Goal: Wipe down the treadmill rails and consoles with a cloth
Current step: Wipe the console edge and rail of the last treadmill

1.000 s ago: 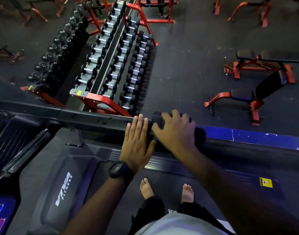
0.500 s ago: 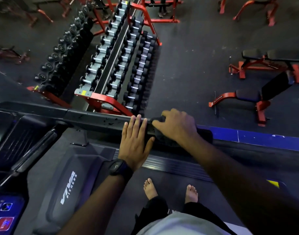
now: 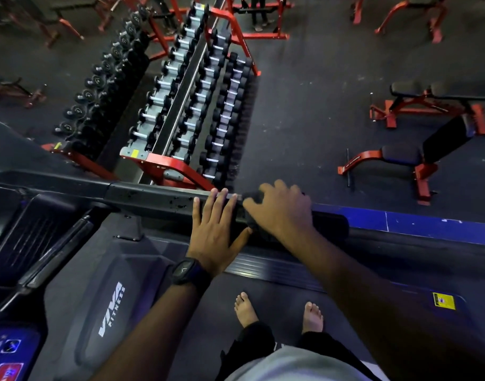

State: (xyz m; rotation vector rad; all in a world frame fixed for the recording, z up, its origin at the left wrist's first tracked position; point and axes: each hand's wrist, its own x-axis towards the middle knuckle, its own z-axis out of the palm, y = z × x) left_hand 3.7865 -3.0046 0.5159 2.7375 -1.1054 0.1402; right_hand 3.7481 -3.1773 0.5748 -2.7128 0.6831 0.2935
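1. Cloth (image 3: 251, 198) sits bunched on the rail (image 3: 153, 198) under your right hand (image 3: 282, 211), whose curled fingers grip it. Bunched like this, it may miss the rail's sides.
2. Your left hand (image 3: 216, 225) lies flat, fingers straight, on the rail just beside the cloth. Wiping leftward would bump it.
3. Speckled marks further left look unwiped, and the console (image 3: 4, 350) is well apart.
4. You're barefoot on the belt (image 3: 208, 312), so leaning could cost your footing.

the dark speckled floor (image 3: 304, 119) fills the upper frame; on it stand a red dumbbell rack (image 3: 186, 105) at upper centre and red benches (image 3: 401, 155) at right. across the middle runs the black treadmill rail (image 3: 153, 198): a left hand (image 3: 214, 232) lies flat on it, just beside a right hand (image 3: 282, 213) curled over a dark cloth (image 3: 259, 233). bare feet (image 3: 245, 309) stand on the belt (image 3: 208, 325), lower centre.
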